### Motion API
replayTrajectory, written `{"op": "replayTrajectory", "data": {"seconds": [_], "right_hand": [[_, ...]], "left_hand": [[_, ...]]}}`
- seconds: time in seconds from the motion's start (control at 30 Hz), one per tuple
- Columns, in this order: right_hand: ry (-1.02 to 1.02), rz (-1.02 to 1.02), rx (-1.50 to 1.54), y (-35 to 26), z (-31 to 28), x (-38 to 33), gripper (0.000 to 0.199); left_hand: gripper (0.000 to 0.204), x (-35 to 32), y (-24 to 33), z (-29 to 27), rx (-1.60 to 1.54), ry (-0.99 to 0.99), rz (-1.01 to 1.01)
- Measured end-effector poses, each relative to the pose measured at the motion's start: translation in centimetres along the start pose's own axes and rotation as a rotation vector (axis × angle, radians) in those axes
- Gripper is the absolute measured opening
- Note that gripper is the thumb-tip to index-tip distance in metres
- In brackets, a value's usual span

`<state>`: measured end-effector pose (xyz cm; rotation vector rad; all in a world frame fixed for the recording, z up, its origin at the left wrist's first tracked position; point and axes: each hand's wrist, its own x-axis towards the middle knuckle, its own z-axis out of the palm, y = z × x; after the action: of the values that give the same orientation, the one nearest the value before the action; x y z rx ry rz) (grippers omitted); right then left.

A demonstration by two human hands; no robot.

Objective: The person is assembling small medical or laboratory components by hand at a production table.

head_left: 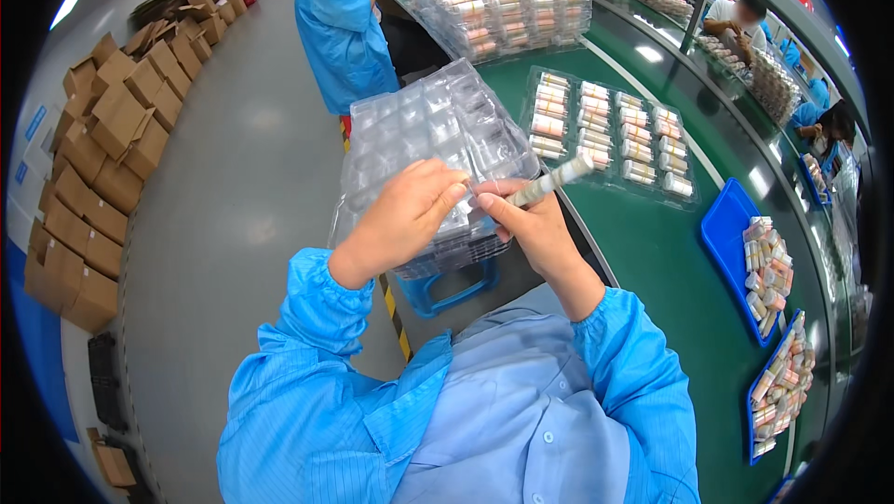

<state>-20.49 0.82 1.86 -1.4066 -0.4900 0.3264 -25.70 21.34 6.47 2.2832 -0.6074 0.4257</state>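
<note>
My right hand (pixel 538 229) grips a slim, pale greenish tube (pixel 549 180) with a whitish end, which sticks out up and to the right. Close beside it is my left hand (pixel 405 211), its fingers drawn together and the tips almost meeting those of the right. Whatever lies between the left fingertips is too small to make out. Both hands are over a stack of clear plastic blister trays (pixel 400 131) with moulded pockets. Right of the stack, on the green work surface, lies a clear tray (pixel 610 169) filled with rows of small white labelled cylinders (pixel 593 120).
A blue stool (pixel 452 288) stands under the stack. Blue bins (pixel 728 238) of loose cylinders sit at the right. Filled trays (pixel 503 15) are piled at the back. A co-worker in blue (pixel 340 29) stands beyond the stack. Cardboard boxes (pixel 116 122) line the left wall.
</note>
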Motion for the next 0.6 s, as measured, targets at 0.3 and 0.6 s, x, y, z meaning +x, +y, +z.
{"op": "replayTrajectory", "data": {"seconds": [0.3,0.6], "right_hand": [[0.069,0.168,0.219,7.5,-1.1,0.5,0.024],[0.217,0.439,0.533,17.3,-3.9,2.3,0.019]], "left_hand": [[0.032,2.4,-5.1,-8.3,0.191,0.547,-0.023],[0.028,3.5,-3.7,-18.0,0.696,0.904,0.059]]}}
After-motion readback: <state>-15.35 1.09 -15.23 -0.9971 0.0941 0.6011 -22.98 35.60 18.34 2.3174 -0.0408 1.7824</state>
